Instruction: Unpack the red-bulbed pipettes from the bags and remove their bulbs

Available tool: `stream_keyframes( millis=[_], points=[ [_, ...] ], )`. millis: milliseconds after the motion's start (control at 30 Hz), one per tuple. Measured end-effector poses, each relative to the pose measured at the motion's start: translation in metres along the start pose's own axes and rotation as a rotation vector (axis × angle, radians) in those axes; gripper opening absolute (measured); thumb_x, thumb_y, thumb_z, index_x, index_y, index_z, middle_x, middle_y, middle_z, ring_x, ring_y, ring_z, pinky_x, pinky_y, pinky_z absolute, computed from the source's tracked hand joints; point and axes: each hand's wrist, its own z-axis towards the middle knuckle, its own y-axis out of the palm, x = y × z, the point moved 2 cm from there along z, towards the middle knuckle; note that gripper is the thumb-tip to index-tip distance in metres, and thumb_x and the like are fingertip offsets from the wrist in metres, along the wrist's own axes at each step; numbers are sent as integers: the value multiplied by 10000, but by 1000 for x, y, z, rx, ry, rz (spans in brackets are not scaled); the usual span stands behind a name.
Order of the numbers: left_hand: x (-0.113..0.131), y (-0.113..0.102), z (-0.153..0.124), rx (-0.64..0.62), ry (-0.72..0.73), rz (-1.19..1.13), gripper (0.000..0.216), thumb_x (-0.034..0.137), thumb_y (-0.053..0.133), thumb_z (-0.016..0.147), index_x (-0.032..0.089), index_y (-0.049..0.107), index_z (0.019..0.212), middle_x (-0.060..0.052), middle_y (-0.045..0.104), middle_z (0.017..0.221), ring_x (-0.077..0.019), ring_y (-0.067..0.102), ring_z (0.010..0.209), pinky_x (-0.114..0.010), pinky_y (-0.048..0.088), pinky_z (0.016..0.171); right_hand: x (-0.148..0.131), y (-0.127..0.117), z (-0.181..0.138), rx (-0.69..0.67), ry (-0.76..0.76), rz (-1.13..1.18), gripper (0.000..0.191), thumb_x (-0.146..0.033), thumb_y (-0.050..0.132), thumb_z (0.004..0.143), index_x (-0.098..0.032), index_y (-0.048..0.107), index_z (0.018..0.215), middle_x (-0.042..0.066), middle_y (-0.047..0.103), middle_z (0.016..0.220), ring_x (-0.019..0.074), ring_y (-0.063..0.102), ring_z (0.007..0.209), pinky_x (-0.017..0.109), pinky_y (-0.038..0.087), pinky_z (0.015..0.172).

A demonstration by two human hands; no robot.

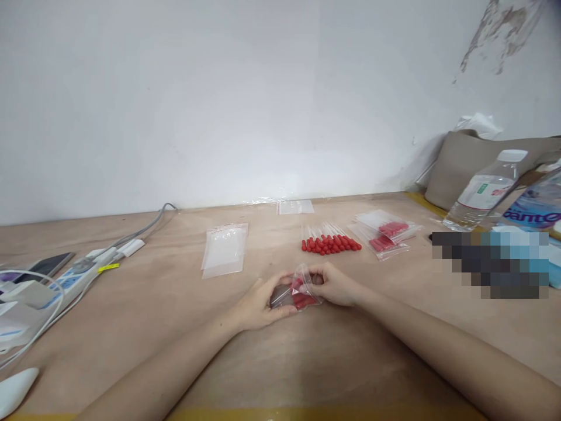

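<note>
A small clear plastic bag (301, 292) with red-bulbed droppers inside rests on the wooden table (175, 327) between my two hands. My left hand (260, 303) grips its left end, fingers closed on it. My right hand (335, 285) pinches the right end. Beyond them lies a loose row of red-bulbed droppers (331, 242). A stack of empty clear bags (224, 250) sits to the left of that row. Filled bags (385, 233) with red droppers lie to the right.
One more empty bag (295, 206) lies by the wall. A power strip (72, 279) with cables, a phone (48, 264) and white devices occupy the left edge. Two water bottles (484, 192) and a beige bag (464, 161) stand at the right.
</note>
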Motion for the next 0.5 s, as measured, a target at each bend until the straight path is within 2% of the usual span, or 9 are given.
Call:
stream_keyframes(
  millis=[100,200,333,500],
  points=[
    [-1,-1,0,17,19,12,575,395,586,759,212,352,1250,-71,544,1185,-210,524,1060,-327,409,898,3,1,-2,55,37,68,351,-404,696,611,-141,583,814,32,638,766,134,594,674,266,483,618],
    [-4,-3,-2,43,22,49,539,412,604,741,205,413,1200,-67,560,1152,-208,543,1018,-317,419,876,2,1,-3,47,21,106,342,-390,688,629,-147,572,840,42,650,809,138,604,713,272,487,641],
    [-6,-5,-2,40,3,41,570,432,621,721,205,420,1203,-65,565,1140,-208,548,1000,-309,427,854,2,1,-2,57,-42,31,344,-381,648,682,-158,619,943,31,660,798,139,603,715,267,479,653],
    [-10,-8,-2,22,-46,33,574,442,631,709,207,433,1194,-58,569,1130,-201,550,983,-308,432,844,5,-6,1,191,-70,-39,302,-395,634,682,-155,672,863,27,669,775,145,599,716,272,477,667]
  ],
)
